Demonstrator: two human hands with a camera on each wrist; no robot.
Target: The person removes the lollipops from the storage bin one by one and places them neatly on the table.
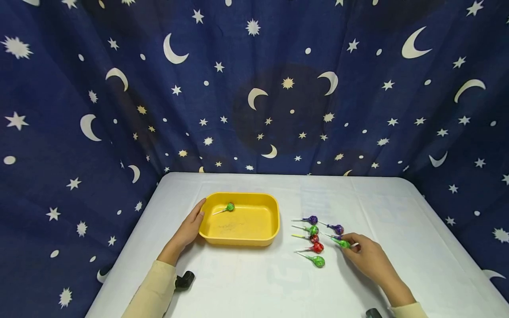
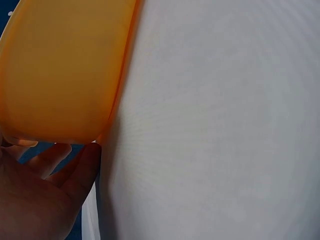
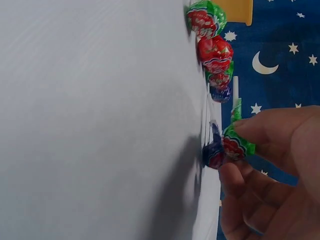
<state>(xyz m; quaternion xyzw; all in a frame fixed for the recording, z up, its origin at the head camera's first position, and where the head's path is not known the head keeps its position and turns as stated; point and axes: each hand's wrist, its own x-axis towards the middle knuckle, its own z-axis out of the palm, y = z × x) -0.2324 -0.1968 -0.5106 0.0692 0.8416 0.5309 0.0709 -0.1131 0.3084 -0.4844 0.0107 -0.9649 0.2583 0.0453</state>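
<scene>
My right hand pinches a green-wrapped lollipop between thumb and fingers, beside a purple lollipop low at the table. To its left lies a loose column of lollipops: a purple one, a green one, a dark red one, a red one and a green one. Another purple lollipop lies just behind the hand. My left hand touches the left end of a yellow tray with extended fingers. Inside the tray sits one green lollipop.
A white cloth covers the table. Behind it and at both sides hangs a dark blue curtain with moons and stars. Black devices show at both wrists.
</scene>
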